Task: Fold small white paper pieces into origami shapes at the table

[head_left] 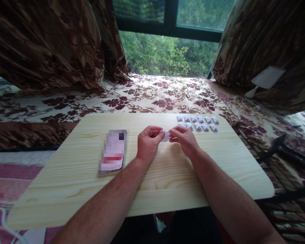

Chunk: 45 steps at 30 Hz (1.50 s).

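Observation:
A small piece of folded white paper is held between my two hands, just above the middle of the table. My left hand pinches its left side, with the thumb across the front. On the paper's right edge, the fingertips of my right hand are closed. Beyond my right hand, small folded white paper pieces stand in two rows near the table's far right edge. They look pointed and alike. The exact folds of the held paper are too small to make out.
A pale wood-grain table with rounded corners lies under my arms. Left of my hands is a pixelated pinkish object, blurred past naming. Behind the table runs a flower-patterned covered ledge below a window. A white lamp stands at the right.

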Tool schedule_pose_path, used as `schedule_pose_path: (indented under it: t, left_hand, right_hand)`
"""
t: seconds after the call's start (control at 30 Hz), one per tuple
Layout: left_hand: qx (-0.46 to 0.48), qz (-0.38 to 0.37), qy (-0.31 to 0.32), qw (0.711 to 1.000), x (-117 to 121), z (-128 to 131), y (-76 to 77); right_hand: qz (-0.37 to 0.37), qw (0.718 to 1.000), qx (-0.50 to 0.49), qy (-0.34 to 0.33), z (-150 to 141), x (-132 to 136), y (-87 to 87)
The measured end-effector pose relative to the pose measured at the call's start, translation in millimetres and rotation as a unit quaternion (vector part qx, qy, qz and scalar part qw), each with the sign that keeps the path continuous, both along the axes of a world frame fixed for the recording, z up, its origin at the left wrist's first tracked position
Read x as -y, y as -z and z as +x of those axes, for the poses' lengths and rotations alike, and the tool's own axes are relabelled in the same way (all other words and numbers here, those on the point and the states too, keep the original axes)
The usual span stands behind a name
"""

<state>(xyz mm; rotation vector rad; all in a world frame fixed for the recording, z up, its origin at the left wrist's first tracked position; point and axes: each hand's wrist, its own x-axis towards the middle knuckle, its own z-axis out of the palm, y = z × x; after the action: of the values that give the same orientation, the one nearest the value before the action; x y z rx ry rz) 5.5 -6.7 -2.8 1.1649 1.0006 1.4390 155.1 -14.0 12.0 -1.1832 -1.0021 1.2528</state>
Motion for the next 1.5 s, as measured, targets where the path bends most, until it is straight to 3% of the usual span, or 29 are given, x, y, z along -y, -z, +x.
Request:
schedule_pose_path:
  t: [0.47,0.73,1.07,1.5]
  left_hand:
    - [0.003,-0.004,-0.010,1.000,-1.8,1.3,1.9]
    - [0.018,0.001,-0.009,1.000,-2.6,0.3,2.2]
    - [0.040,0.010,-0.007,0.999,-1.6,1.1,-2.2]
    - [0.007,0.006,-0.006,1.000,1.2,0.8,-4.2]
  right_hand:
    - [0.027,0.999,0.025,-0.015,2.0,-2.3,5.5]
    - [0.007,0.999,0.032,-0.029,1.5,-0.9,4.1]
    - [0.044,0.997,0.036,-0.057,2.9,0.7,1.0]
    - [0.060,0.996,0.063,-0.032,1.0,0.9,1.5]
